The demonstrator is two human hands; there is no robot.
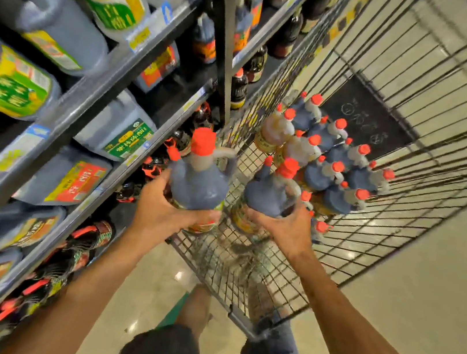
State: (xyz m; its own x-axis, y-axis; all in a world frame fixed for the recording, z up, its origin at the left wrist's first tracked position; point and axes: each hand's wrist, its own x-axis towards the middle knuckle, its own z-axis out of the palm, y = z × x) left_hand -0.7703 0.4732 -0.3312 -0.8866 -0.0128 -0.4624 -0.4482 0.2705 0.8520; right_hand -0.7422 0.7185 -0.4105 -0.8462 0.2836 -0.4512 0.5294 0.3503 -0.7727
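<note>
I hold two dark sauce jugs with red caps, one in each hand, above the near end of a wire cart (245, 272). My left hand (161, 208) grips the lower body of the left jug (198, 177). My right hand (288, 230) grips the base of the right jug (269, 191). Both jugs are upright. Several more red-capped jugs (334, 164) stand packed together farther along the cart floor.
Store shelves (90, 113) on the left carry large dark jugs with green, yellow and red labels, with small dark bottles on the lowest level. The cart's tall wire sides (416, 119) rise on the right. Beige floor tiles lie beneath, with my legs at the bottom.
</note>
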